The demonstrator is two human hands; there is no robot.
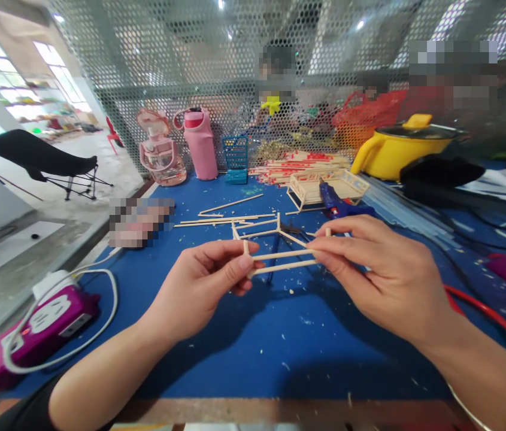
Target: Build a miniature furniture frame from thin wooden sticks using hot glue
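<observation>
Between both hands, above the blue table, is a small frame of thin wooden sticks [286, 254]. My left hand [210, 278] pinches its near left corner between thumb and fingers. At the near right corner my right hand [369, 269] grips it the same way, and the fingers cover the joint. Two parallel sticks span the near side, and more run across the far side. Beyond the frame lie several loose wooden sticks [217, 221]. A blue glue gun [338, 200] rests behind my right hand, against a stick-built tray [302, 194].
A purple power strip [59, 320] with a white cable lies at left. Behind stand a clear pink bottle [163, 158], a pink tumbler [202, 149], a blue mini chair [236, 158], a stick pile [300, 167] and a yellow pot [396, 152]. A perforated metal screen [190, 54] closes the back.
</observation>
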